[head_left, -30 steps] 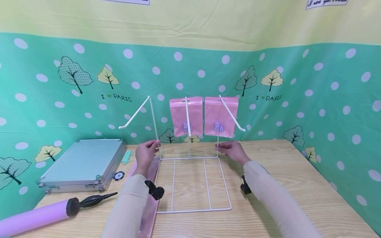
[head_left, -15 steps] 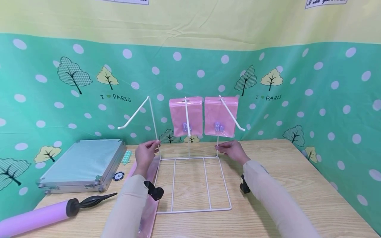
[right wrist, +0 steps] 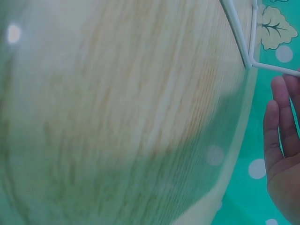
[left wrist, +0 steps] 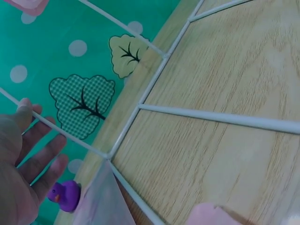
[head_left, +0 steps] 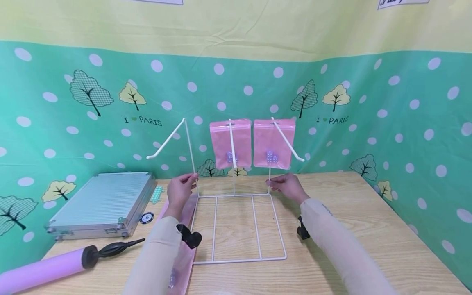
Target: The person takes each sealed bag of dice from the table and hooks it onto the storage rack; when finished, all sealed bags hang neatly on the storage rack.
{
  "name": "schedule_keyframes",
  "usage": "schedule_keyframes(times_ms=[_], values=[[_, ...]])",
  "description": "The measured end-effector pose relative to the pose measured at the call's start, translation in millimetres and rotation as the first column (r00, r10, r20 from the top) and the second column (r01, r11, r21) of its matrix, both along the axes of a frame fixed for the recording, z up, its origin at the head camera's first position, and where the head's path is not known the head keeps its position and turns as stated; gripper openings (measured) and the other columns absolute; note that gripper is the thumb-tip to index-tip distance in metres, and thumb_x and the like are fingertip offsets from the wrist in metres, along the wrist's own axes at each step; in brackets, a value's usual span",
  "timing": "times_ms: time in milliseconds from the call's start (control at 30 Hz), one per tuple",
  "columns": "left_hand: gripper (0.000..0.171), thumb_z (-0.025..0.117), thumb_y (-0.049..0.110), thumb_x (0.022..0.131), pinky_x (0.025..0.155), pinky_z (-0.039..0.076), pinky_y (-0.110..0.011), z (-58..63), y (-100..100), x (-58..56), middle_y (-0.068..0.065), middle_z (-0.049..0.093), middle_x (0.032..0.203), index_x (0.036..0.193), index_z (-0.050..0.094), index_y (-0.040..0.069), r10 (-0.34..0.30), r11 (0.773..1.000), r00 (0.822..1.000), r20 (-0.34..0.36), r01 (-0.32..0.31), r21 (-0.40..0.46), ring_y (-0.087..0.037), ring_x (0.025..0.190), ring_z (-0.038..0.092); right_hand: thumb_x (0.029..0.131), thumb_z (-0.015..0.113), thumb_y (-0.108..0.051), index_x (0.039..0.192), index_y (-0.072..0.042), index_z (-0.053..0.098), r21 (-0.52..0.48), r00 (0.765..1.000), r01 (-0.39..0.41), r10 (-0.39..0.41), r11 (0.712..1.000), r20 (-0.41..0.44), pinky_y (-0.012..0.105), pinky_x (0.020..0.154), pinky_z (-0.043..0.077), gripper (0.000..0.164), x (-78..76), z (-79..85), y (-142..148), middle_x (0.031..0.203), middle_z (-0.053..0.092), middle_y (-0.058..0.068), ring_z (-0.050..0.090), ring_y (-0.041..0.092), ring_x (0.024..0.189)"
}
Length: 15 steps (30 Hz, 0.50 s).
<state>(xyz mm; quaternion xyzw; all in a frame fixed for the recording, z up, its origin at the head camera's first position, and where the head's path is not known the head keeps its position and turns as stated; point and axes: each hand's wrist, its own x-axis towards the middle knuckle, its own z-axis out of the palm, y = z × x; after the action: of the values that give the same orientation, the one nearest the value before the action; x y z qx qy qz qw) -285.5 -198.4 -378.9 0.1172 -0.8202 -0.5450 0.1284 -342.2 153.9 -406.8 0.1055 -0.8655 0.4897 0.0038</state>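
A white wire display rack [head_left: 260, 229] stands on the table with three upright rods, each ending in a hook arm. My left hand [head_left: 180, 192] pinches the lower part of the left upright between thumb and fingertips, other fingers spread in the left wrist view. On the right upright, my right hand [head_left: 289, 186] grips low down, close above the base. One pink zip bag [head_left: 220, 143] with purple dice hangs from the middle hook, another pink zip bag [head_left: 262, 139] from the right hook. The left hook arm [head_left: 166, 139] carries nothing.
More pink bag material [head_left: 184, 262] lies under my left forearm. To the left are a silver case [head_left: 103, 200], a poker chip [head_left: 146, 218], a small green item [head_left: 157, 194] and a purple hand pump [head_left: 48, 268]. A purple rubber duck [left wrist: 69, 196] sits behind the rack's left corner.
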Motion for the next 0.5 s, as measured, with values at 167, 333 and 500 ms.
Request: schedule_keyframes(times_ms=[167,333,500], values=[[0.042,0.06,0.035,0.105,0.092,0.057,-0.042,2.3,-1.9,2.0,-0.017,0.068,0.128,0.135,0.065,0.006,-0.016,1.0,1.0,0.019,0.016,-0.012,-0.034,0.114,0.068,0.095,0.074,-0.024,0.11,0.0,0.076,-0.021,1.0,-0.006,0.007,1.0,0.019,0.038,0.081,0.059,0.028,0.2,-1.0,-1.0,0.1,0.077,0.013,0.074,0.026,0.085],[0.047,0.06,0.035,0.104,0.094,0.055,-0.044,11.0,-4.0,6.9,-0.02,0.067,0.128,0.14,0.06,0.005,-0.045,0.994,0.999,0.019,0.047,-0.097,-0.037,0.116,0.065,0.096,0.074,-0.024,0.111,-0.001,0.076,-0.009,1.0,-0.005,0.005,1.0,0.029,0.037,0.08,0.059,0.028,-0.2,-1.0,-1.0,0.1,0.077,0.012,0.074,0.023,0.083],[0.054,0.057,0.037,0.106,0.102,0.05,-0.051,28.0,-8.5,15.7,-0.025,0.059,0.139,0.147,0.051,0.003,-0.1,0.984,0.994,0.043,0.105,-0.146,-0.042,0.127,0.056,0.096,0.073,-0.025,0.112,-0.001,0.075,0.017,1.0,-0.012,0.011,1.0,0.019,0.039,0.081,0.058,0.028,-0.2,0.9,1.2,0.1,0.077,0.012,0.073,0.025,0.084]])
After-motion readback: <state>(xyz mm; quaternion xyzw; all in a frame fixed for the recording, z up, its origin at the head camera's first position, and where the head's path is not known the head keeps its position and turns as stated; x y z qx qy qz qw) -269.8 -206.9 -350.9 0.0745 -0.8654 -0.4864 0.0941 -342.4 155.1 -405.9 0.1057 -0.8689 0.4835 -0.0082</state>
